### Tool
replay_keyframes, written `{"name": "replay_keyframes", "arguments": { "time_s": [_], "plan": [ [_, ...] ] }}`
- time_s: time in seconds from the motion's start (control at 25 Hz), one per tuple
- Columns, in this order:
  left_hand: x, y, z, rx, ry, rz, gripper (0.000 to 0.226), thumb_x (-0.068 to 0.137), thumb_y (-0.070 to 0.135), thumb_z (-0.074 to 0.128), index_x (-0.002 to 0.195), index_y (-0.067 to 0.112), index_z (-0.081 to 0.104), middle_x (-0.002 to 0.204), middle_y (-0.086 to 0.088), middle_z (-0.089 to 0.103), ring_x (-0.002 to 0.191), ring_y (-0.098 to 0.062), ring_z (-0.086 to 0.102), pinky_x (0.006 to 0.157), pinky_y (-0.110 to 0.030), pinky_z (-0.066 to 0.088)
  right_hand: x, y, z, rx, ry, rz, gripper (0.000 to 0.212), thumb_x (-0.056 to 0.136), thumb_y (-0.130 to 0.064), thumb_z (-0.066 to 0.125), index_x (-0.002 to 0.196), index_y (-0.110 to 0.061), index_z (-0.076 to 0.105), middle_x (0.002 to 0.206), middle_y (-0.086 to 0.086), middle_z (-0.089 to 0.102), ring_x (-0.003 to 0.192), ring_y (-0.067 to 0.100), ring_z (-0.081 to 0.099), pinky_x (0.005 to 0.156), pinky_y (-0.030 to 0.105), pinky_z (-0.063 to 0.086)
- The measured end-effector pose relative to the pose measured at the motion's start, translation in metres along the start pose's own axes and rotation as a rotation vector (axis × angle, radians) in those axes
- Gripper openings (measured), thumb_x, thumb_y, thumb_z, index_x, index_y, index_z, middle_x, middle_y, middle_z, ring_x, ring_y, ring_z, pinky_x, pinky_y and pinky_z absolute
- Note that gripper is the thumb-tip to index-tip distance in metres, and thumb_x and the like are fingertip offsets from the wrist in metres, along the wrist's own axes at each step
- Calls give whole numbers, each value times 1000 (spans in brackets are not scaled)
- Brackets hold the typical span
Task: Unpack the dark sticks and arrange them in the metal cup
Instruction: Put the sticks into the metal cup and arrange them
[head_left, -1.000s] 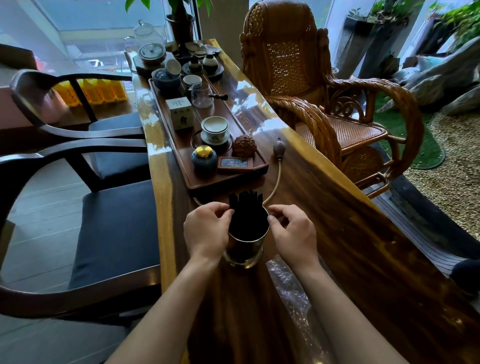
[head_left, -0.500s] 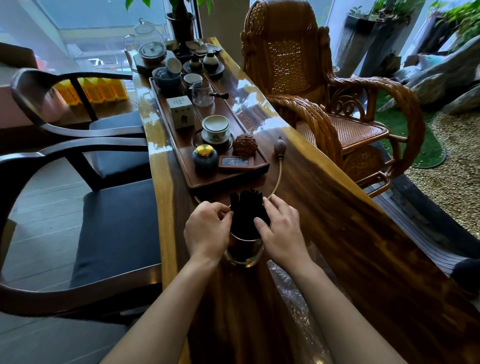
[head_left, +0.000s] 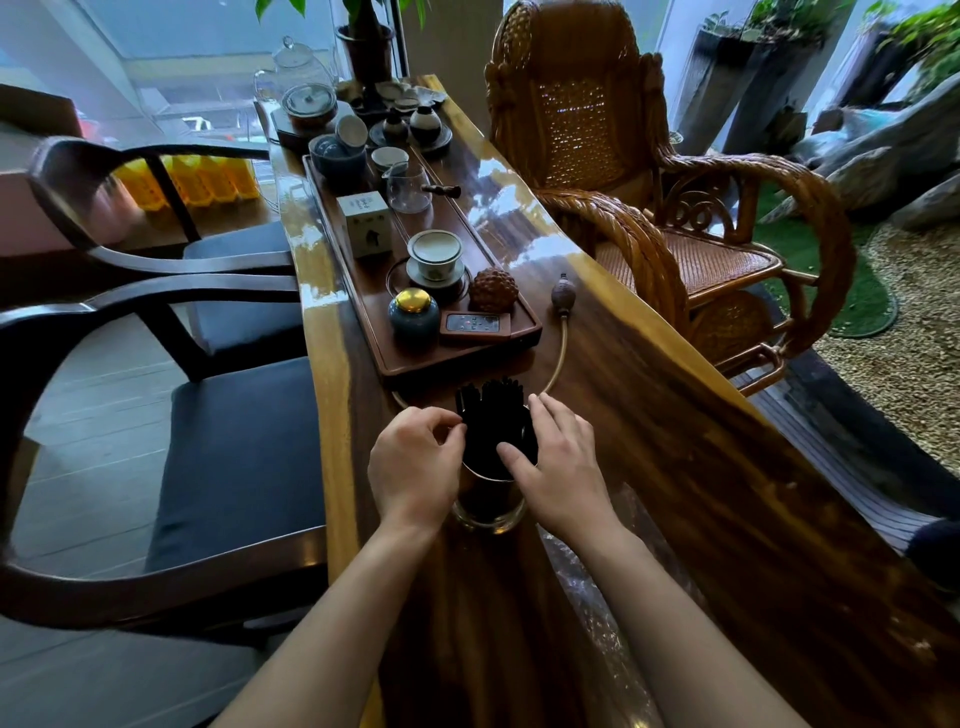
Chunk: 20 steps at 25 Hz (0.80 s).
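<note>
A bundle of dark sticks (head_left: 491, 415) stands upright in the metal cup (head_left: 488, 506) on the wooden table (head_left: 675, 467), their tips fanning out above the rim. My left hand (head_left: 413, 467) is at the cup's left side, thumb and forefinger pinched against the sticks. My right hand (head_left: 563, 467) lies against the right side of the bundle, fingers spread, thumb across the front of the sticks. The cup's rim is mostly hidden by both hands.
Clear plastic wrapping (head_left: 597, 571) lies on the table under my right forearm. A tea tray (head_left: 457, 358) with a blue jar (head_left: 413, 314), cups and a remote sits just beyond the cup. Dark chairs (head_left: 156, 571) stand left, a rattan chair (head_left: 649, 208) right.
My right hand has moved left from beside the cup onto the sticks, its thumb now across the bundle's front. The left hand has stayed at the cup's left side.
</note>
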<state>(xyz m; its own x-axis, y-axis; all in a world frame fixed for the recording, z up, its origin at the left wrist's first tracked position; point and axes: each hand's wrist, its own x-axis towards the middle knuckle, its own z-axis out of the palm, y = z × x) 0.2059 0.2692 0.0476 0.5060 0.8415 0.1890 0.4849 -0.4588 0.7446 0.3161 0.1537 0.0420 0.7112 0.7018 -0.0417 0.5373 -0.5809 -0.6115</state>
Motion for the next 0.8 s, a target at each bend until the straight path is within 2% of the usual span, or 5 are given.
{"name": "replay_keyframes", "arguments": {
  "time_s": [0.16,0.28,0.4,0.52,0.8],
  "plan": [
    [-2,-2,0,-10,43,-22,11,89,24,72,99,18,74,89,4,71,81,-12,67,65,-21,49,-2,2,-1,2,9,4,70,97,-42,58,156,-14,31,159,4,36,147,24,24,119,39,28],
    [-5,1,3,45,37,25,44,89,15,66,133,12,57,115,-6,65,107,-22,62,81,-24,47,-2,0,-1,4,11,-2,71,98,-42,58,156,-14,29,160,4,36,147,23,24,120,39,27],
    [-8,8,6,118,-188,196,78,86,19,50,158,11,19,164,-9,28,152,-21,23,120,-38,27,1,-3,-4,18,22,-42,75,98,-39,57,159,-15,21,163,2,31,151,21,20,121,35,23],
    [-3,7,7,196,-334,289,80,86,31,35,160,16,8,170,-3,4,152,-5,-7,126,-33,-1,6,-5,-6,-37,-26,-95,73,101,-38,52,161,-19,14,168,-1,21,155,17,12,123,35,17],
    [-6,6,6,21,-335,197,83,85,28,41,160,19,7,170,0,3,154,-10,3,126,-37,11,3,-4,-7,-28,-33,-105,75,101,-41,52,161,-22,12,168,-4,18,156,17,10,124,36,17]
  ]
}}
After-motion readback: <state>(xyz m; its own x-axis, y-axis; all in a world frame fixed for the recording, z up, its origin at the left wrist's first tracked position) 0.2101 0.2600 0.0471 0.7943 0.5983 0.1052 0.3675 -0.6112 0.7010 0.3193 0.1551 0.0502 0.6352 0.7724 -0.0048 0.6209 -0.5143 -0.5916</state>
